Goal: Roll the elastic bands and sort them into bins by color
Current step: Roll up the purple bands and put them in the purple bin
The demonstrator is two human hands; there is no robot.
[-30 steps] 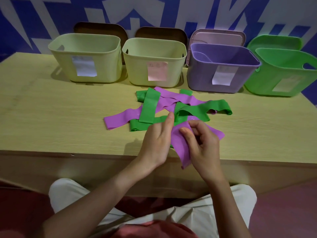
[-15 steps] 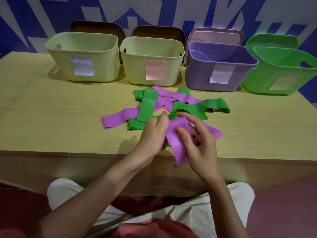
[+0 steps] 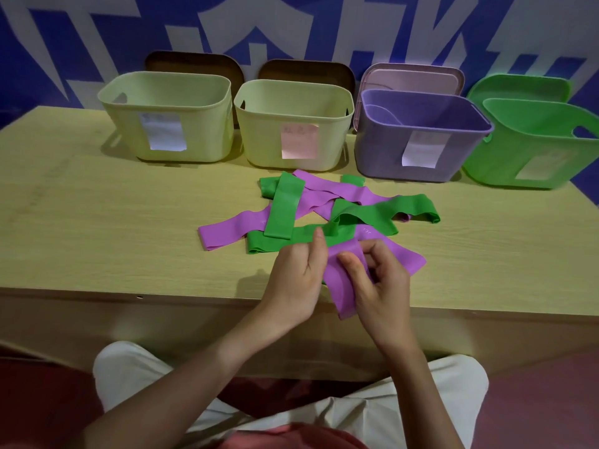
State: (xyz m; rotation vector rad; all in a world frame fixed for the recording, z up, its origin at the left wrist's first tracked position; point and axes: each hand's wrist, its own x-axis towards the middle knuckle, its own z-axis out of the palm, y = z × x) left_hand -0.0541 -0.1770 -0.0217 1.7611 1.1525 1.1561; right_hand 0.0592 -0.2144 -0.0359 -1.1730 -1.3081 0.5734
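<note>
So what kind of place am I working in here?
Probably a staged sorting station, not a home: a light wooden table against a blue-and-white graphic wall, a row of labelled bins including a purple bin and a green bin, and loose elastic bands.

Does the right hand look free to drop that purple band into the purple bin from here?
Probably yes. The right hand pinches the purple band, the purple bin stands open ahead, and only flat bands lie between. The left hand also holds it.

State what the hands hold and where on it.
Both the left hand and right hand pinch one purple band at its near end, by the table edge.
</note>
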